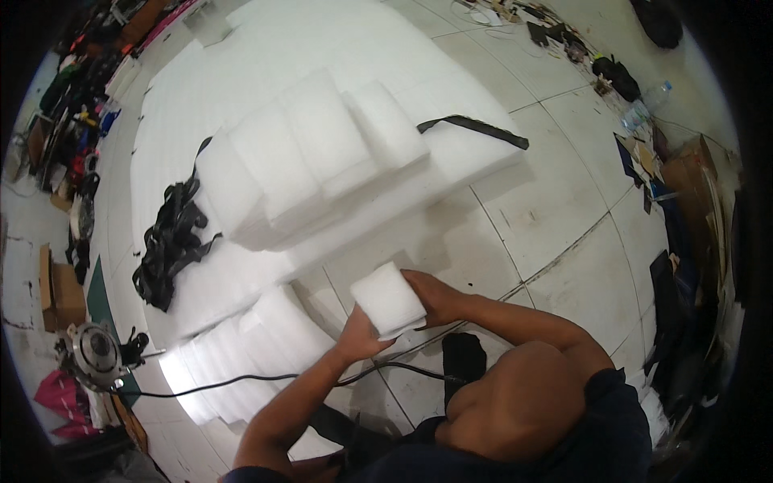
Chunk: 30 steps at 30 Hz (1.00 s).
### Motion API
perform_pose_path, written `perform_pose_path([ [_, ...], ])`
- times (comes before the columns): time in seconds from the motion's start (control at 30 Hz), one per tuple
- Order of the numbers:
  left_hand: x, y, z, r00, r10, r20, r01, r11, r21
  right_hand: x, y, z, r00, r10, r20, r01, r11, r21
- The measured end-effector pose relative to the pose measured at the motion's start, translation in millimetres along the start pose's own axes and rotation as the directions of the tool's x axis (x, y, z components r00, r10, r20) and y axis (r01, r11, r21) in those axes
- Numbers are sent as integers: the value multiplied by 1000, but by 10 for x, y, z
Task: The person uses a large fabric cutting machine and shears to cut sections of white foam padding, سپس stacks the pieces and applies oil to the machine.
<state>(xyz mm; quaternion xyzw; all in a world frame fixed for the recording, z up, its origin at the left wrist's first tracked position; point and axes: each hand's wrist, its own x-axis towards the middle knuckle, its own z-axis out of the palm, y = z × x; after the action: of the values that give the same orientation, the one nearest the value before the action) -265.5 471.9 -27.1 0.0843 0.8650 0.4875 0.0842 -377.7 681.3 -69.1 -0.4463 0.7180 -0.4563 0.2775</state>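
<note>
White foam bundle, seemingly folded already but not set down; clasped snugly in a two-handed grip, left hand opposite right hand, over floor just off near edge of foam slab. Along that edge, similar bundles, likely finished.

A workshop is suggested, with materials laid out at floor level. A broad white foam slab is spread on the tiled floor, and stacked foam pieces are piled on it. Black strips are left bunched at its side. A machine with a round metal head is seen at left; a black cable is run from beside it. Mixed goods are heaped along the left edge; cardboard boxes are noted too.
</note>
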Motion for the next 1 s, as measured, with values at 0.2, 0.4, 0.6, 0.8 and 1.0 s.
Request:
perform_pose_path([
  [0.2,225,416,-125,998,-42,-46,29,965,-260,-159,-567,-355,991,15,-130,6,987,159],
  [0.4,641,1222,-978,879,173,-445,-91,976,200,88,-945,-1640,906,241,-347,-133,942,308],
  [0.6,817,993,-2366,501,-232,-834,77,971,-224,874,-938,-2791,900,374,-224,-243,857,454],
  [0.8,905,324,-2696,706,-585,-399,174,689,-703,1557,-918,-2678,805,568,-173,-525,817,237],
  [1.0,1102,471,-2539,783,-574,-239,192,589,-785,1550,-870,-2636,865,493,-95,-461,854,242],
])
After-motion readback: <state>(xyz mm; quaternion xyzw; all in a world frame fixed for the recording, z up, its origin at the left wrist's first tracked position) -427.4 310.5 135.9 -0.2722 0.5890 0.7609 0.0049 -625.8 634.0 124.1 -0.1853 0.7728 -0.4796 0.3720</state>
